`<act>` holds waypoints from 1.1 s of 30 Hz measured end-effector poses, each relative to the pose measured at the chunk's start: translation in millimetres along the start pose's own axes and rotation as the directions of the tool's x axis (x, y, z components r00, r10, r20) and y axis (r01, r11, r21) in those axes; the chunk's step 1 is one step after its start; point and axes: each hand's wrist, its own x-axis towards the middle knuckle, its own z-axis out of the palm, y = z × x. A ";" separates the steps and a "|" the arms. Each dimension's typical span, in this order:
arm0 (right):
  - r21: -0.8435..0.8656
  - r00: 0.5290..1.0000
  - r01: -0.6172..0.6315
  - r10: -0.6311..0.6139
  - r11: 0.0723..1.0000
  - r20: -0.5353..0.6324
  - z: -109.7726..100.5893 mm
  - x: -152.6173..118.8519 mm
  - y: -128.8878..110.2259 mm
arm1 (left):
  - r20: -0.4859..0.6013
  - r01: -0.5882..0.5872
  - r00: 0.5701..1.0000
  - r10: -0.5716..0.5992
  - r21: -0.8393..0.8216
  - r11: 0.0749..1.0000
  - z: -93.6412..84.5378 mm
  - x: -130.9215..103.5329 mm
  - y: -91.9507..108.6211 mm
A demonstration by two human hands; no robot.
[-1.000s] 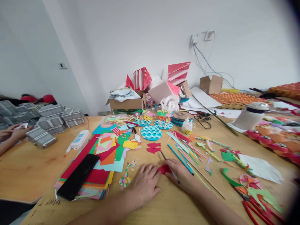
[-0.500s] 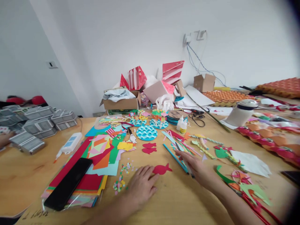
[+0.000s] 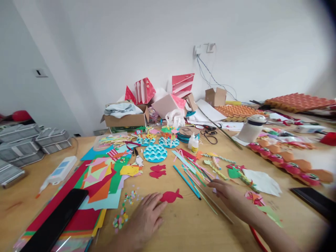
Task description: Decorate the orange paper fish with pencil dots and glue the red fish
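A red paper fish [image 3: 171, 196] lies flat on the wooden table [image 3: 183, 227]. My left hand [image 3: 149, 213] rests beside it, fingertips at the fish's left end, fingers spread and nothing gripped. To the right, my right hand [image 3: 223, 190] is over thin paper strips and sticks [image 3: 203, 171], its fingertips at a dark thin stick; whether they grip it is unclear. Two blue sticks [image 3: 187, 182] lie between the hands. Farther back are more red paper fish [image 3: 158, 170] and a blue wavy disc [image 3: 155, 153]. Paper dots [image 3: 121, 217] are scattered left of my left hand.
Coloured paper sheets [image 3: 84, 222] with a black phone [image 3: 56, 220] on them lie at the left. A glue gun [image 3: 59, 171] is beyond. Glue bottles [image 3: 193, 142], a white jar [image 3: 250, 130] and a cardboard box [image 3: 126, 120] stand farther back. Braided strips [image 3: 219, 171] lie at the right.
The view has turned to the right. My right hand has gone from holding a dark pen-like stick near the blue sticks to the strips farther right. My left hand stays by the fish.
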 end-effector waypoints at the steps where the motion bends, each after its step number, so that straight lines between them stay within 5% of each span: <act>1: -0.018 1.000 -0.005 0.005 1.000 0.012 1.9 0.1 0.6 | -0.015 -0.004 1.000 0.004 -0.011 1.000 0.1 -0.7 -0.4; 9: -0.241 0.983 -0.175 0.184 0.955 0.014 18.4 -7.4 -4.1 | -0.104 -0.077 0.992 0.066 -0.109 0.991 -14.3 -1.7 5.2; 21: -0.230 0.986 -0.165 0.167 0.959 -0.013 18.3 -13.8 -19.7 | -0.070 -0.104 0.994 0.089 -0.262 0.959 -26.1 -8.3 8.5; 33: -0.194 0.998 -0.056 0.063 0.979 0.032 45.0 46.1 -50.4 | 0.054 -0.147 0.987 0.151 -0.066 0.987 -10.1 -6.0 1.1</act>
